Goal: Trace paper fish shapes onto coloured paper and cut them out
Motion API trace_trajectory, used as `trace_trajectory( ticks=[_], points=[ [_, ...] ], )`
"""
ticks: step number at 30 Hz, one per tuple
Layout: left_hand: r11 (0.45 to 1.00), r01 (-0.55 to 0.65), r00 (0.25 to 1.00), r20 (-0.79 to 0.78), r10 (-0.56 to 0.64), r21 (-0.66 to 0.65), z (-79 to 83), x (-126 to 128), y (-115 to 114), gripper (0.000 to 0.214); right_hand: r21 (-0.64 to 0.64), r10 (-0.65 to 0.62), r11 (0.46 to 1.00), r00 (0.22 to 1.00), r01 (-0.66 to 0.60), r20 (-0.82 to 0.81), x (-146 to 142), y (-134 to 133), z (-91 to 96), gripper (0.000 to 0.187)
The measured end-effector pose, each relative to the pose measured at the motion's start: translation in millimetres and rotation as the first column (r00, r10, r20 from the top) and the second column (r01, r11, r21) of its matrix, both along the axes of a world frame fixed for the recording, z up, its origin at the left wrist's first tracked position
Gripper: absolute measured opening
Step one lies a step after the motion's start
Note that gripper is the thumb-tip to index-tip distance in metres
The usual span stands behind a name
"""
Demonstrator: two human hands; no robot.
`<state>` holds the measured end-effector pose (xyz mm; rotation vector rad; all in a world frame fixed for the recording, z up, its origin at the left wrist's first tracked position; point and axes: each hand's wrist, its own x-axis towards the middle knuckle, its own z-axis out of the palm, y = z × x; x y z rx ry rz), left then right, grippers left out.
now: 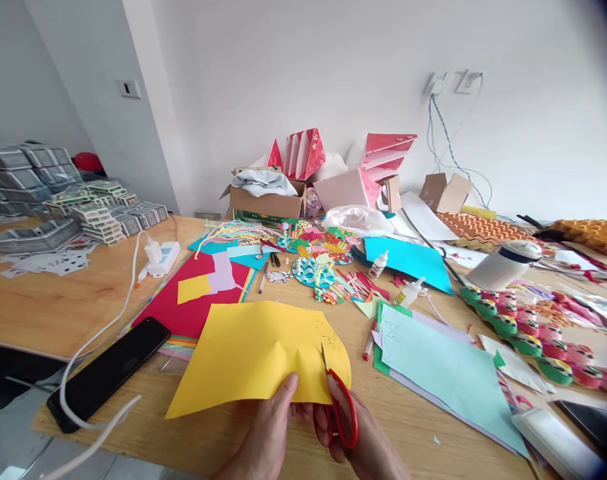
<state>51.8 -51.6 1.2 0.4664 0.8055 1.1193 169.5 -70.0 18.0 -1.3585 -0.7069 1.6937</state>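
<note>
A large sheet of yellow paper (243, 347) is held above the table, its near edge between the thumb and fingers of my left hand (273, 420). Faint pencil drawings show near its right end. My right hand (366, 433) grips the red handles of a pair of scissors (351, 417). Their blades point away from me and lie at the sheet's right part, close to the drawn lines. A cut runs in from the near edge there. Part of my left fingers is hidden beneath the paper.
Red paper (188, 310) and a black phone (108, 373) lie at left, beside a white cable. Pale blue sheets (438, 367) rest at right. Behind are glue bottles (378, 265), colourful paper cutouts (316, 270) and a cardboard box (268, 203). Painted egg-carton pieces (538, 333) line the right side.
</note>
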Motion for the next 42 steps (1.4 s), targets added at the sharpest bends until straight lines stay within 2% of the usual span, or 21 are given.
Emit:
trace_trajectory(
  ticks=[10,15,27,35,42],
  points=[
    [0.999,0.011,0.999,-0.052,-0.009,0.036,-2.8,-1.7,1.0,0.025,0.033,0.015,0.999,0.999,-0.017,0.052,-0.7,1.4,-11.1,0.052],
    [1.000,0.020,1.000,-0.023,-0.019,0.021,-4.8,-1.7,0.9,0.029,0.037,0.023,0.999,0.995,-0.027,0.096,-1.1,0.2,-9.7,0.052],
    [1.000,-0.010,1.000,0.017,0.011,-0.028,-3.9,-1.4,0.6,0.029,0.039,0.053,0.998,0.995,-0.057,0.090,-2.5,2.3,-8.7,0.054],
    [0.996,0.086,0.995,0.059,-0.086,-0.008,-6.7,1.4,-0.3,0.034,0.061,-0.009,0.998,0.999,0.006,0.044,-5.2,-1.1,-16.8,0.053],
    [0.999,-0.021,1.000,0.007,0.022,-0.035,-5.7,-2.4,-0.5,0.034,0.042,-0.001,0.999,1.000,0.002,-0.013,-6.8,-1.6,-11.5,0.052]
  ],
)
